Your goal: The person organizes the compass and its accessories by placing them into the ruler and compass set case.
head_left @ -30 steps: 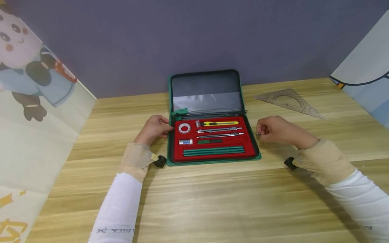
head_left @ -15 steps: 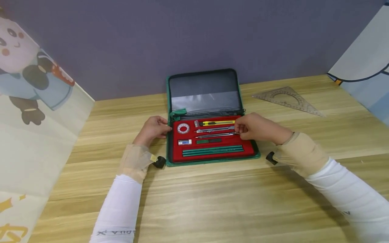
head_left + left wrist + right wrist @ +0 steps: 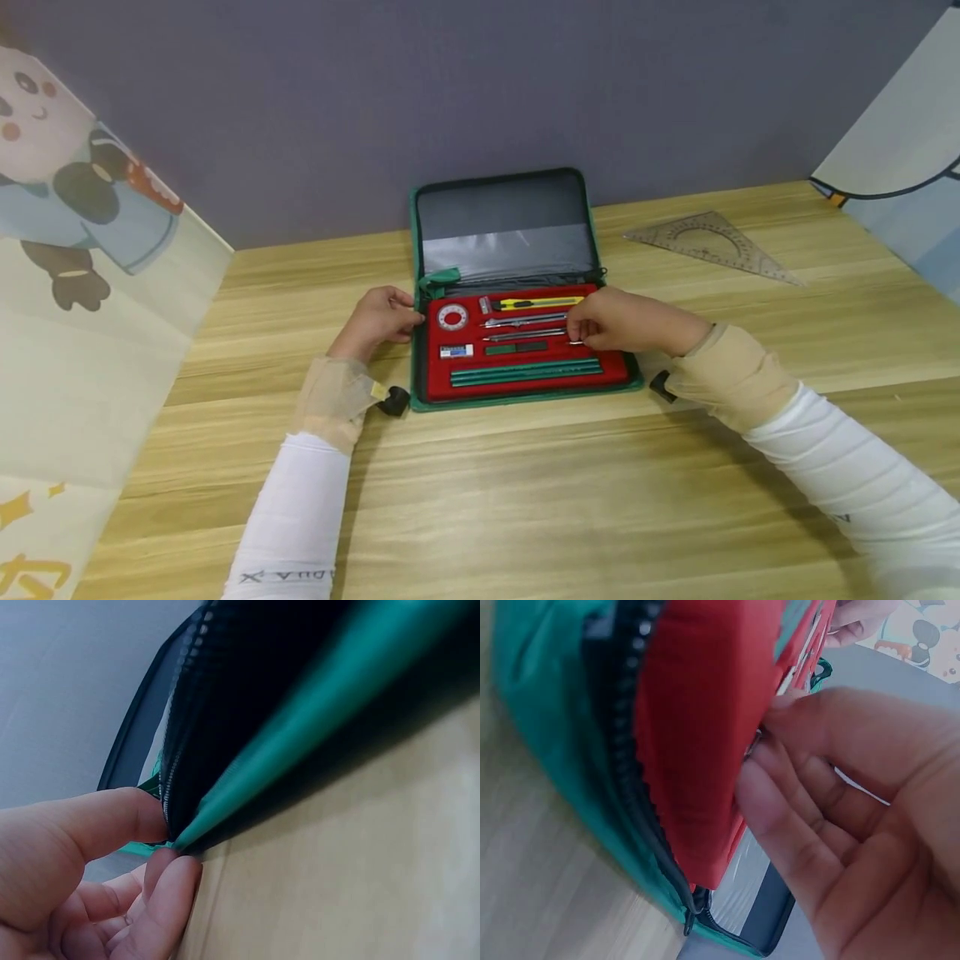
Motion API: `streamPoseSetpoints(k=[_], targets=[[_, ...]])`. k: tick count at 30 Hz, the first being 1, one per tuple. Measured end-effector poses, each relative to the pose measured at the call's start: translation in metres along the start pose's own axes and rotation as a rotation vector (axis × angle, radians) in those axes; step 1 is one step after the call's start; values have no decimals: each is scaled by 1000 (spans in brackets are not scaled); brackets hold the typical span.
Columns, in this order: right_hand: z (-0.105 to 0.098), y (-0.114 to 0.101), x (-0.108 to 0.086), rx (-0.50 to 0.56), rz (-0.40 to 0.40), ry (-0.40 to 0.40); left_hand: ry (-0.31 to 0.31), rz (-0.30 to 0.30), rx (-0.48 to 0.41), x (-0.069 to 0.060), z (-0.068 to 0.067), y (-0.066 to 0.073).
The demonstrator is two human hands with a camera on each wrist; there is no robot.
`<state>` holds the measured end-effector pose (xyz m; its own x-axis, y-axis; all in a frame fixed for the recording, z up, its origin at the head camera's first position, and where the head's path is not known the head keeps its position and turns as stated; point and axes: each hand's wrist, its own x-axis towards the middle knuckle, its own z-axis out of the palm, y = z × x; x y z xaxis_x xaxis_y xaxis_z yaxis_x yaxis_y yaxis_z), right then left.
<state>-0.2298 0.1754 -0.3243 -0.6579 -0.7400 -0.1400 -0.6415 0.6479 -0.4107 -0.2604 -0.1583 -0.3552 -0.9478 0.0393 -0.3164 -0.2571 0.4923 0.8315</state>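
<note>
An unzipped green zip case lies on the table with its lid raised against the back wall. Thumb and fingers of my left hand pinch its left zipper edge. Over the right part of the red insert, my right hand pinches a small shiny metal piece; its kind is mostly hidden by the fingers. Close by in the insert lie two metal compasses, the upper compass and the lower compass, whose right ends are behind the hand. A yellow utility knife sits above them.
Also in the insert are a round white disc, a sharpener, an eraser, a dark green strip and green pencils. A clear set square lies at the back right, before the purple wall.
My right hand has moved left from beside the case to over the insert, still pinching the small metal piece, then slightly lower. The left hand stays at the case's edge.
</note>
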Motion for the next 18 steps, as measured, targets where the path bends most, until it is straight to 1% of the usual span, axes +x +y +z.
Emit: streamPoseSetpoints(k=[5, 11, 14, 18], targets=[[0, 0, 0, -16, -16, 7, 5, 6, -8, 0, 0, -1], [3, 1, -3, -11, -51, 67, -1, 7, -7, 0, 0, -1], [5, 0, -5, -9, -51, 98, -5, 5, -4, 0, 0, 0], [7, 0, -8, -9, -31, 124, -4, 9, -9, -1, 0, -1]])
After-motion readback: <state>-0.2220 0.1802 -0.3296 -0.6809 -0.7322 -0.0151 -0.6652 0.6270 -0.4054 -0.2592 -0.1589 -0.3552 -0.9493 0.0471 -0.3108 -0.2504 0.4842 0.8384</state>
